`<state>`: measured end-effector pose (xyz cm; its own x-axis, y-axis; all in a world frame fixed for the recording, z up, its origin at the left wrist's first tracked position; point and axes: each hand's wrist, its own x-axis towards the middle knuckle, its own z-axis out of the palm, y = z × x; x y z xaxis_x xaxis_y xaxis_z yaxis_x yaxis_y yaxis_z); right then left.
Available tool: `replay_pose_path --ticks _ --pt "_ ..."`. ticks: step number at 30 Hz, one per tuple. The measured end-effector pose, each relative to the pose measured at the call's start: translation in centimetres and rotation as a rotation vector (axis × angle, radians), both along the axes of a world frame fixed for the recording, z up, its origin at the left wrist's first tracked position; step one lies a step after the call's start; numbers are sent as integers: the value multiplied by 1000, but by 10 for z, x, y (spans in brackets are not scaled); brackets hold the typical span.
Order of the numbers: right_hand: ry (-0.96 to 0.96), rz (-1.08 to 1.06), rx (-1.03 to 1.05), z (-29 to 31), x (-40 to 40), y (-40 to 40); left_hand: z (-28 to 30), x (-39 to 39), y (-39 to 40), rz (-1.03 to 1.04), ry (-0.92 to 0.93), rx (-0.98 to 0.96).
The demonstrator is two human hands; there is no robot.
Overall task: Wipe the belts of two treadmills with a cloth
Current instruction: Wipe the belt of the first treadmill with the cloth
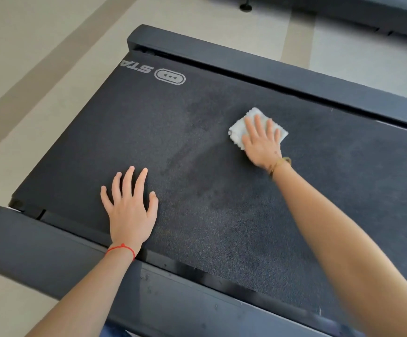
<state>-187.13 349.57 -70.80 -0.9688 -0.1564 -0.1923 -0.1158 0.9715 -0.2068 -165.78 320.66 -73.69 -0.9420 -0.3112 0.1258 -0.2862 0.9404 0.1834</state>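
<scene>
You are wiping treadmill 1's belt (197, 147) near its far edge, right hand (262, 142) pressing flat-fingered on the cloth (240, 132), left hand (129, 205) spread empty, bracing; next, sweep toward unwiped areas.

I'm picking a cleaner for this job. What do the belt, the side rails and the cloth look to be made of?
Belt: probably rubber or PVC, matte black, going by its fine pebbled grain.
Side rails: likely moulded plastic, smooth dark grey with a dull sheen; metal underneath can't be ruled out.
Cloth: fluffy white terry or microfibre, with a nappy edge.
</scene>
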Motion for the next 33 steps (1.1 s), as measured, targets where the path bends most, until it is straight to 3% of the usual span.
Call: replay_pose_path --ticks 5,10,16,18,23,25,33 --pt "-63 -94 -21 4 -66 -44 -4 -1 1 15 -4 -33" --pt "-80 128 -13 8 -82 -120 -5 -3 1 21 1 -43" --pt "13 518 -16 -1 -9 -158 -4 -2 0 18 -1 -53" --pt "35 511 -31 -3 3 -134 -4 -2 0 18 -1 -41" --pt "27 169 -22 -1 7 -61 -1 -1 1 20 -22 -23" --pt "43 125 -11 -1 28 -63 0 -1 1 16 -26 -4" --pt "55 425 -62 -3 186 -78 7 1 5 -4 -22 32"
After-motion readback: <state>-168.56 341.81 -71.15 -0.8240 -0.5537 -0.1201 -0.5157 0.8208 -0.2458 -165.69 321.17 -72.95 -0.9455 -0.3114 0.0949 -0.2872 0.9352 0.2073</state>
